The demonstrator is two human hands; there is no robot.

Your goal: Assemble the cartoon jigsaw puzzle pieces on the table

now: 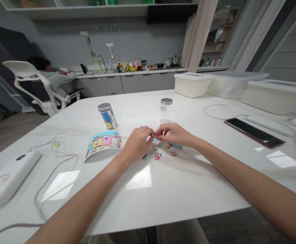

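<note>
My left hand (137,141) and my right hand (176,134) meet fingertip to fingertip just above the white table (173,196). Both are closed in a pinch on what looks like a small jigsaw piece, mostly covered by the fingers. Beneath and around them lie several colourful jigsaw pieces (157,155), some partly hidden by my right hand. Left of my left hand, a curved cartoon picture sheet (103,144) rests on the table. Behind it stands a jar with a cartoon label (107,116) and a silver lid. A clear jar (165,111) with a silver lid stands beyond my hands.
On the right lie a dark phone-like slab (254,132) and a white power strip (268,124). Storage boxes (192,84) line the far right edge. A white device (11,178) and cables (54,169) occupy the left. A person (59,81) sits beyond, by a white chair (27,76).
</note>
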